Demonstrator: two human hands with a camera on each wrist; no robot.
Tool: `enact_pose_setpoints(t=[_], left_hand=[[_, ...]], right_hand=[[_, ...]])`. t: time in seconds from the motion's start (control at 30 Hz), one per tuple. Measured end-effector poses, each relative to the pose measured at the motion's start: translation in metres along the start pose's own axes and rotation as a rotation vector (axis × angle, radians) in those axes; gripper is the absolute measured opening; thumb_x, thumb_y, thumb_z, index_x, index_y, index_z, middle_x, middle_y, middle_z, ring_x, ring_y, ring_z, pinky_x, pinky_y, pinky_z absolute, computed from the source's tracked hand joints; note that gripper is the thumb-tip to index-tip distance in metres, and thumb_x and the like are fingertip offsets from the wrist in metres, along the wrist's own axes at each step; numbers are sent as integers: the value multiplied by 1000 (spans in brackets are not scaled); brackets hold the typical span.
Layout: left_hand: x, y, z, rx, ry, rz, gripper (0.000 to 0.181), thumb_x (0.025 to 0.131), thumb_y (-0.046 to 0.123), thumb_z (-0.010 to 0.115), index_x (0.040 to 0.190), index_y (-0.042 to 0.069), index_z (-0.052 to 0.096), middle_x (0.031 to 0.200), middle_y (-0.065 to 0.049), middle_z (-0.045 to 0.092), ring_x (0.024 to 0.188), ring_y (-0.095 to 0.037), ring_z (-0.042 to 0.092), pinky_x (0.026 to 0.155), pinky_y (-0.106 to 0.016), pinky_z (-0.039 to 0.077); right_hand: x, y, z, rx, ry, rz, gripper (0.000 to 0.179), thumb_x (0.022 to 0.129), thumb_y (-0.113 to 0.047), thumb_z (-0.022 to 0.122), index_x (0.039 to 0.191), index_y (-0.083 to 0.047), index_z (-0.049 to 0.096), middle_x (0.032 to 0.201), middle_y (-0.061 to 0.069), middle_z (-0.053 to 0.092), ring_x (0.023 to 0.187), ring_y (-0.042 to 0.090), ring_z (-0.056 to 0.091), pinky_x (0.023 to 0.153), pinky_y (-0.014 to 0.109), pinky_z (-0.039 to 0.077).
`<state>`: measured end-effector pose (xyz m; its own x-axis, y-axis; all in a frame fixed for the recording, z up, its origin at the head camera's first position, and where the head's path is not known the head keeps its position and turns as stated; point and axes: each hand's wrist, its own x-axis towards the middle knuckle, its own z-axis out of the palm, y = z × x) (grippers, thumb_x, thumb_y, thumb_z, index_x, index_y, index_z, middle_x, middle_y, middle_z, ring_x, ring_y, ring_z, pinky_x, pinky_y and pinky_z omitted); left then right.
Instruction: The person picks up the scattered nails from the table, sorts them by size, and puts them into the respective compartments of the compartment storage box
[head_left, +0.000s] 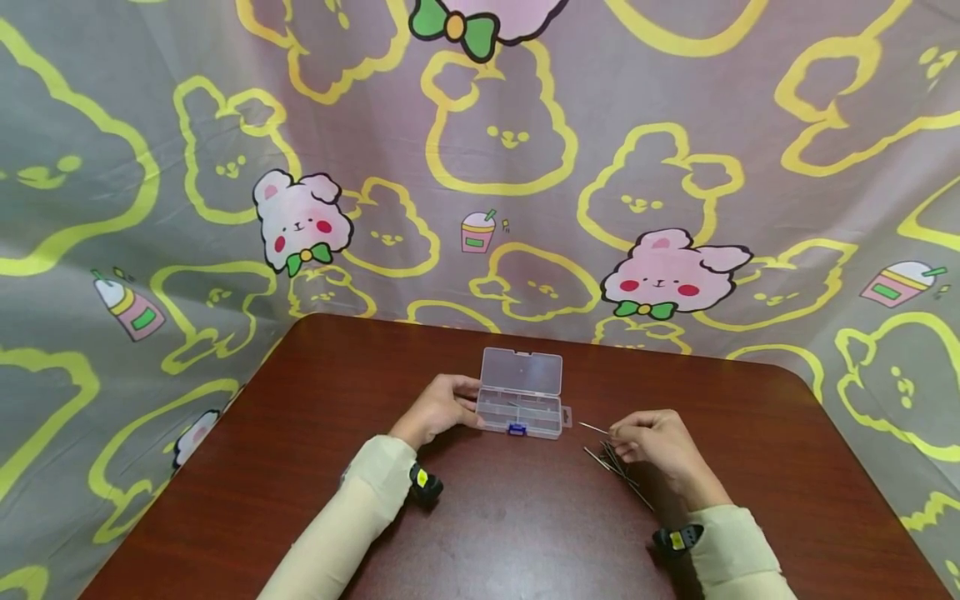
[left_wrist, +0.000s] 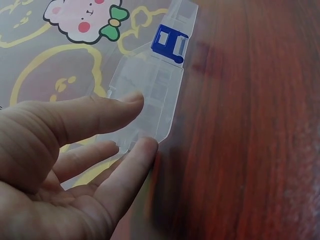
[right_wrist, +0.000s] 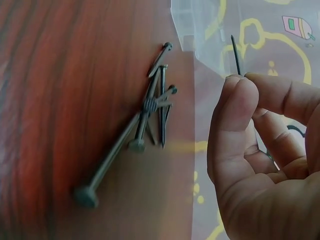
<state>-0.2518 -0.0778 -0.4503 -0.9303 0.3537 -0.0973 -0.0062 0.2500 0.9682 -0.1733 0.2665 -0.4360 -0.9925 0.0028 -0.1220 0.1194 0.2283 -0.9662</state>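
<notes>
Steel nail (right_wrist: 235, 54) pinched by right hand (head_left: 654, 442) points toward plastic box (head_left: 521, 403), steadied by left hand (head_left: 438, 408).

A dark reddish-brown wooden counter (head_left: 315, 433) with rounded corners stands before a grey cloth backdrop (head_left: 112, 208) printed with yellow-outlined and pink bunnies

Clear, smooth, glossy plastic compartment box (head_left: 521, 402) with a translucent lid and a small blue opaque plastic clasp (left_wrist: 170, 43). Dark reddish-brown wood-grain bench (head_left: 480, 517), polished, with soft sheen and faint streaks. Pile of dull grey metal nails (right_wrist: 145, 117), matt, flat-headed; one thin dark metal nail (right_wrist: 235, 55) of the same finish. Grey printed cloth backdrop (head_left: 675, 125), matt, softly creased. Cream knit-look fabric sleeves (head_left: 360, 508), matt.
</notes>
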Motion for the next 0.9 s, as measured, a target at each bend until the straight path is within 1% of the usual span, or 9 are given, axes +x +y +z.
enact_pose_setpoints(t=[0.07,0.23,0.33,0.47,0.67,0.9], left_hand=[[0,-1,0,-2,-1,7,69,71,-17,81,135,-10,57,126,-25,61,104,-31,67,76,-33,58],[1,-3,1,-19,-2,-14,70,70,-16,83,135,-7,58,125,-23,62,105,-32,66,78,-34,58],[2,-4,1,-13,-4,-8,71,70,-16,83,135,-7,58,125,-24,63,105,-34,66,78,-34,58],[3,-3,1,-15,-4,2,71,70,-17,83,135,-8,57,125,-24,62,106,-35,66,77,-34,58],[2,-1,1,-15,-6,-3,71,70,-17,82,136,-7,57,126,-24,62,106,-35,65,77,-34,58],[1,-2,2,2,5,-13,70,70,-16,83,135,-7,58,124,-23,64,100,-32,67,75,-32,58]], right_hand=[[2,-1,3,-2,-5,-7,17,91,4,62,98,18,69,87,19,71,65,18,65,59,31,58],[4,-4,10,5,-15,-7,17,91,5,62,98,19,68,84,19,71,66,19,65,60,31,58],[6,-5,15,3,-26,-17,17,91,5,62,97,19,68,83,19,70,66,19,65,60,33,58],[10,-6,21,2,-21,-21,16,89,6,62,95,17,70,81,18,70,64,18,64,60,33,58],[17,-7,29,-1,-25,-7,15,89,5,62,95,16,71,79,15,71,63,17,62,59,31,57],[21,-11,41,11,-42,-21,14,88,5,63,93,16,70,80,16,70,61,18,61,57,32,57]])
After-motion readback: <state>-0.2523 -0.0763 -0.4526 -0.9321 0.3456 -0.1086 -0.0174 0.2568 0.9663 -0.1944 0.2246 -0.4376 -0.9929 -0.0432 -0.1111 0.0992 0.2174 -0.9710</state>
